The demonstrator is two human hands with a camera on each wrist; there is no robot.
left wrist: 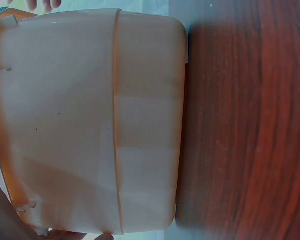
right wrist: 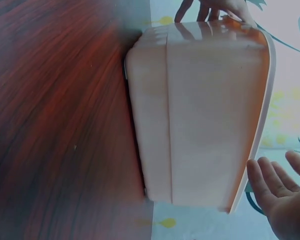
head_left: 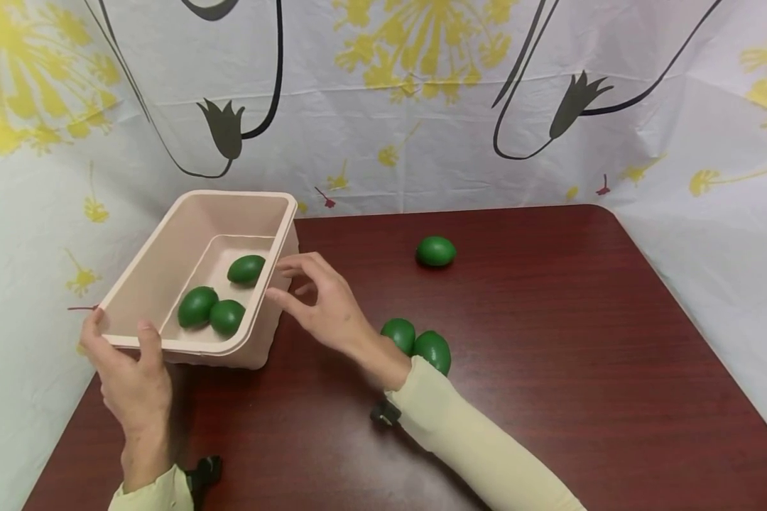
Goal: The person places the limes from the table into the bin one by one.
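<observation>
A beige plastic bin (head_left: pixel 188 241) stands at the left of the dark red table, three green limes inside: one lime (head_left: pixel 246 270) by the right wall, another lime (head_left: pixel 197 306) and a third lime (head_left: pixel 227 317) together at the near end. My left hand (head_left: pixel 134 383) grips the bin's near left corner, thumb over the rim. Beside the right rim, my right hand (head_left: pixel 329 309) holds nothing, its fingers loosely bent and thumb apart. The right wrist view shows those fingertips (right wrist: pixel 254 172) right at the rim. Outer bin wall (left wrist: pixel 65 115) fills much of the left wrist view.
Two more limes, one lime (head_left: pixel 399 333) and its neighbour (head_left: pixel 433 350), lie by my right forearm, partly hidden by it. Farther back sits a single lime (head_left: pixel 436 251). A patterned white curtain (head_left: pixel 422 156) hangs behind the table (head_left: pixel 581 341).
</observation>
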